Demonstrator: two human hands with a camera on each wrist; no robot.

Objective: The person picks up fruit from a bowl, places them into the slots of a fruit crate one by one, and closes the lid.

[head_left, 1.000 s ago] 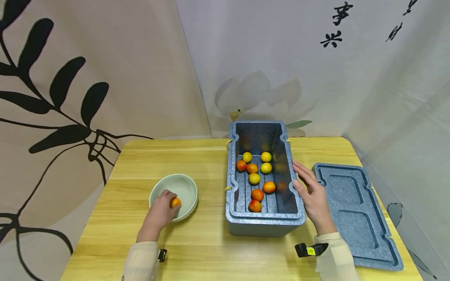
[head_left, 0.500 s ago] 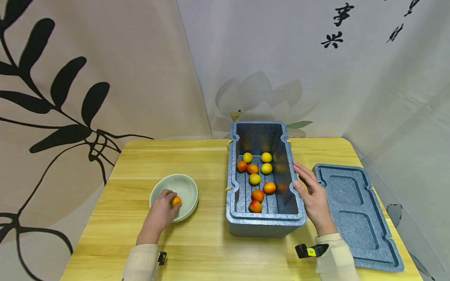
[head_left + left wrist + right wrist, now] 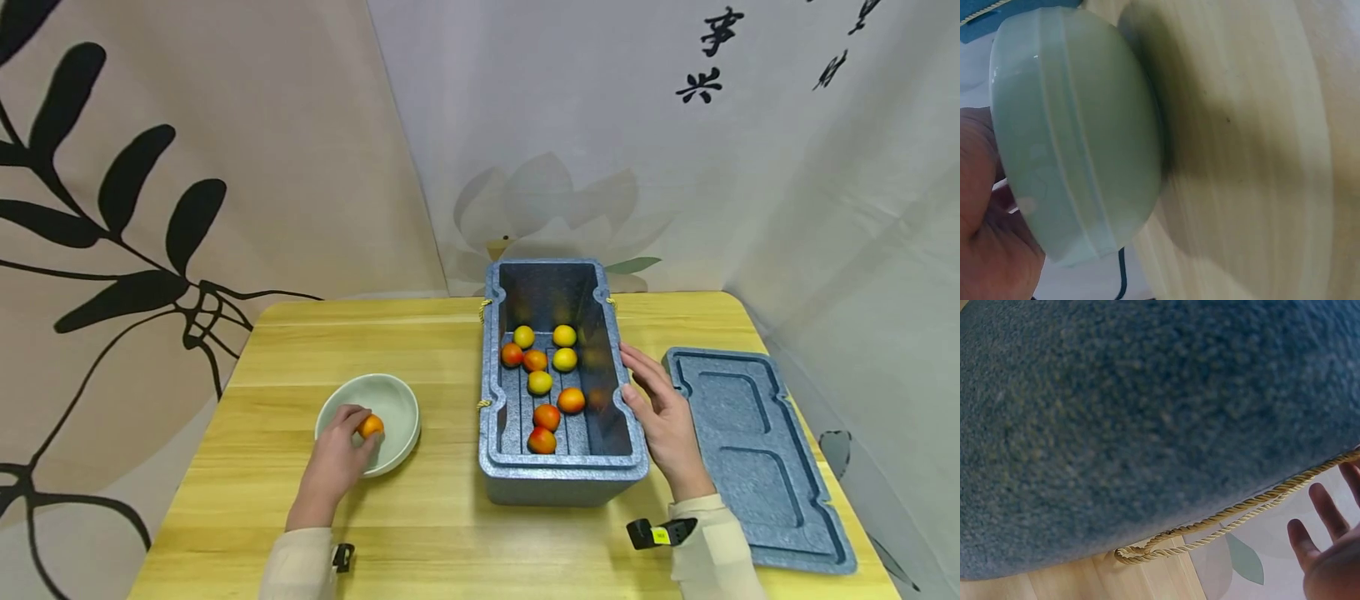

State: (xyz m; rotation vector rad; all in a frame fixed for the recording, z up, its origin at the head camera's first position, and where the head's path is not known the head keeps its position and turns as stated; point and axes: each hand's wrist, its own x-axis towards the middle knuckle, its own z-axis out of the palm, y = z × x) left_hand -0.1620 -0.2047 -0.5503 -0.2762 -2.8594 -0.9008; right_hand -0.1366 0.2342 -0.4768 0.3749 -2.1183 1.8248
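My left hand (image 3: 339, 450) reaches over the near rim of a pale green bowl (image 3: 390, 398) and holds a small orange fruit (image 3: 370, 426) inside it. The left wrist view shows the bowl's outer wall (image 3: 1079, 137) close up with my palm (image 3: 985, 225) beside it. An open blue foam box (image 3: 562, 471) stands to the right, with several orange and yellow fruits (image 3: 545, 383) on its ribbed floor. My right hand (image 3: 658, 417) rests flat, fingers straight, against the box's right wall. The right wrist view is filled by that wall (image 3: 1135, 425) and a yellow cord (image 3: 1222, 519).
The box's blue lid (image 3: 750, 454) lies upside down on the wooden table (image 3: 420, 533) to the right of my right hand. Printed cloth backdrops hang behind and to the right. A black band with a yellow tag (image 3: 660, 533) sits on my right wrist.
The view has shifted slightly. My left hand still holds the fruit in the bowl, moved a little left; the right hand stays on the box wall.
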